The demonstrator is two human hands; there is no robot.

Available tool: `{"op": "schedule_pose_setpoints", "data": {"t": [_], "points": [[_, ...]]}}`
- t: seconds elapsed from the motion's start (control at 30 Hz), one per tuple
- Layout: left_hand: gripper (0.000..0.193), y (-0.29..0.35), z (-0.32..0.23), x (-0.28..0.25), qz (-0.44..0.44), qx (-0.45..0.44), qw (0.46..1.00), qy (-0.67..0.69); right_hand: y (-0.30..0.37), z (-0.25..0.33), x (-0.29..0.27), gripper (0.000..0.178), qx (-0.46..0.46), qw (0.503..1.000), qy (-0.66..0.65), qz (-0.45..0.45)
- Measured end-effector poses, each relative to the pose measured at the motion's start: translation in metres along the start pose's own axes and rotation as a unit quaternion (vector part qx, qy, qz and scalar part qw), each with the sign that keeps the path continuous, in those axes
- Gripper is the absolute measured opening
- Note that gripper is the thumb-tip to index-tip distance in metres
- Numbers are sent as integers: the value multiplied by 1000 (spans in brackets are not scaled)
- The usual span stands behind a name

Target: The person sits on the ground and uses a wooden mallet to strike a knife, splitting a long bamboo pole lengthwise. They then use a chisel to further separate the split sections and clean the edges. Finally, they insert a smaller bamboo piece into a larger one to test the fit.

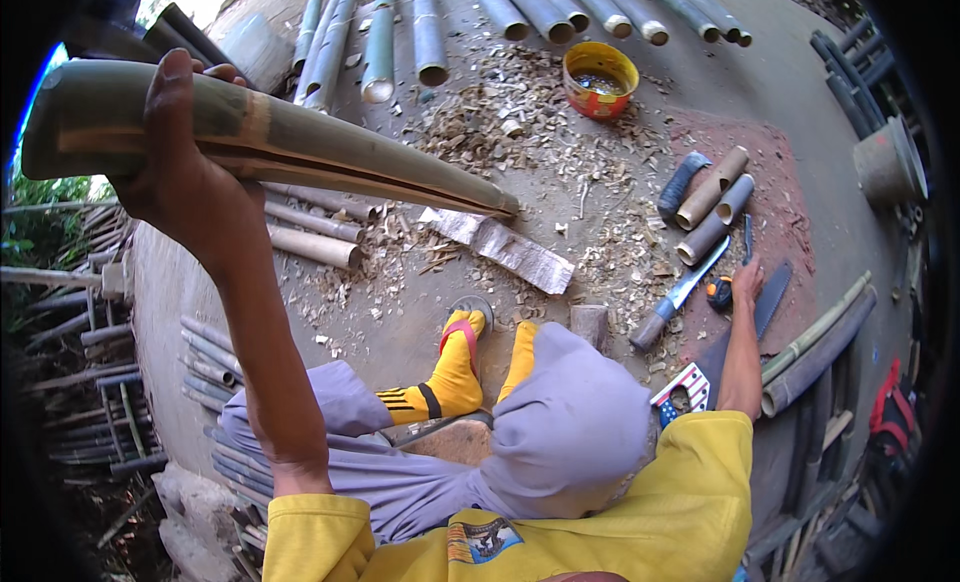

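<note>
My left hand (pixel 190 152) is wrapped round a thick green bamboo pole (pixel 330 152), raised at the left. A long split runs along the pole, and its far end slants down to just above or against a pale wooden block (pixel 500 250) on the ground; contact is unclear. At the right, my right hand (pixel 748 282) reaches low with its fingers closed at the end of a thin dark tool (pixel 748 240). Beside that hand lie an orange-and-black tape measure (pixel 719 293), a handsaw (pixel 772 300) with a patterned handle, and a large knife (pixel 680 297).
Short bamboo pieces (pixel 712 189) and a dark curved piece (pixel 683 185) lie beyond the knife. A yellow-and-red bucket (pixel 600 80) stands among wood chips (pixel 500 122). Long bamboo poles (pixel 430 37) lie along the back; more poles (pixel 820 347) are at the right.
</note>
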State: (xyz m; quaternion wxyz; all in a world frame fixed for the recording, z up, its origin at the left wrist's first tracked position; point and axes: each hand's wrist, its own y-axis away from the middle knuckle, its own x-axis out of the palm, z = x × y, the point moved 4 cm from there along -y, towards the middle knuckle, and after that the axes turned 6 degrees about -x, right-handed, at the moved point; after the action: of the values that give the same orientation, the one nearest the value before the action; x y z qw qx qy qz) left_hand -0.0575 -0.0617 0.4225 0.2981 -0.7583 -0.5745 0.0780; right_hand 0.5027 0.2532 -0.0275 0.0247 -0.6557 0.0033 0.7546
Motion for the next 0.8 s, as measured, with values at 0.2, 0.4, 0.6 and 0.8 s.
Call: {"op": "schedule_pose_setpoints", "data": {"t": [0.2, 0.4, 0.6, 0.8], "points": [[29, 14, -3, -37, -13, 15, 1000, -21, 29, 93, -53, 56, -177, 969, -58, -160], [29, 28, -9, -83, -16, -20, 997, 69, 143, 240, -93, 64, -360, 896, -261, -3], [34, 11, -44, -195, -110, -115, 975, 156, 221, 313, -159, 68, -522, 810, -267, 6], [37, 21, 18, -315, -160, -286, 921, 208, 239, 321, -171, 68, -543, 806, -226, 68]]}}
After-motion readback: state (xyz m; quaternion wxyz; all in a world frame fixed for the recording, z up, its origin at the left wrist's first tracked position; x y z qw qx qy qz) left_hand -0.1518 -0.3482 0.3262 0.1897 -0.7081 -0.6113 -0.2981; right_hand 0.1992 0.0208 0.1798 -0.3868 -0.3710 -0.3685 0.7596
